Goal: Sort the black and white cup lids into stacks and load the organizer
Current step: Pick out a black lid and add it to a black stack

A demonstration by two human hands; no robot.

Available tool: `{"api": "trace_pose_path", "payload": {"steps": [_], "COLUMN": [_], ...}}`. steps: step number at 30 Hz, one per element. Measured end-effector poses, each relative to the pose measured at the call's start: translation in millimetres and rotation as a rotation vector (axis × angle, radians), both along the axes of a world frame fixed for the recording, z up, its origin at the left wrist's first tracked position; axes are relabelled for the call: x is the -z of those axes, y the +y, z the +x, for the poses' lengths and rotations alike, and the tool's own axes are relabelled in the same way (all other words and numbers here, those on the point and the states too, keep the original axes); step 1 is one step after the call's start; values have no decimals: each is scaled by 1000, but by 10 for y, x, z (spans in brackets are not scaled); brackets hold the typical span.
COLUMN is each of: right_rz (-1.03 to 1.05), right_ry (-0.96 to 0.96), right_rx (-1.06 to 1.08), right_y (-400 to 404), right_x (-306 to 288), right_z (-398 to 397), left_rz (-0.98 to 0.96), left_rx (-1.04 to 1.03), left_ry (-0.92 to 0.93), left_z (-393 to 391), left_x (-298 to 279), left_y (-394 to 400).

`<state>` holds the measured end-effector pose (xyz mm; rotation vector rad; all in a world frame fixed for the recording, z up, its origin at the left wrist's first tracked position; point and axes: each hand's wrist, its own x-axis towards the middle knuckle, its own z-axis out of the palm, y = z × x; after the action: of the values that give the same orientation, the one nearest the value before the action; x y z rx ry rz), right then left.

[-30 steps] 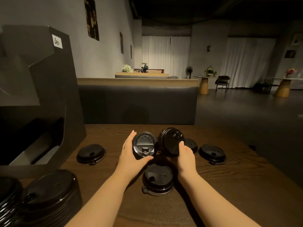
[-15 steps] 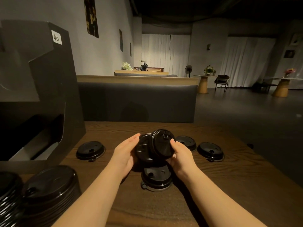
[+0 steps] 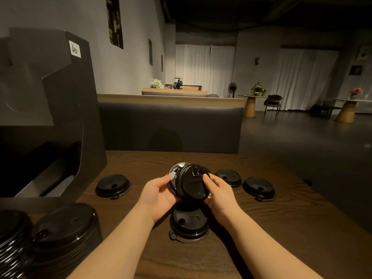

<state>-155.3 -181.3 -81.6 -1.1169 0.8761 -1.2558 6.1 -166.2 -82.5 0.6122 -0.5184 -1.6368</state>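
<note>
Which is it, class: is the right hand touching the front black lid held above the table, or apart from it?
Touching. The head view shows the right hand with its fingers curled over the right rim of the front black lid, no gap between them.

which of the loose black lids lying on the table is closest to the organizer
The single black lid left of both hands, lying flat just off the organizer. The other loose lids lie below the hands or to their right, farther from it.
</note>
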Motion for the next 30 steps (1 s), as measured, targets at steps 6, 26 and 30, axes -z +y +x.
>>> {"api": "trace_pose_path", "payload": {"steps": [6,26,30], "right_rz": [-19,-295,-332], "right_ry": [-14,299,265], "right_rx": [16,172,172], "right_y": [-6,24,45], "right_x": [-8,45,27], "right_z": [-32,62,65], "left_rz": [-18,-159,-213], "left_rx": [-45,32,-33], "left_ry": [-142,-473,-628], "left_z": [20,-148,-136], "left_x": [9,9,-25], "left_y": [-31,-3,10]}}
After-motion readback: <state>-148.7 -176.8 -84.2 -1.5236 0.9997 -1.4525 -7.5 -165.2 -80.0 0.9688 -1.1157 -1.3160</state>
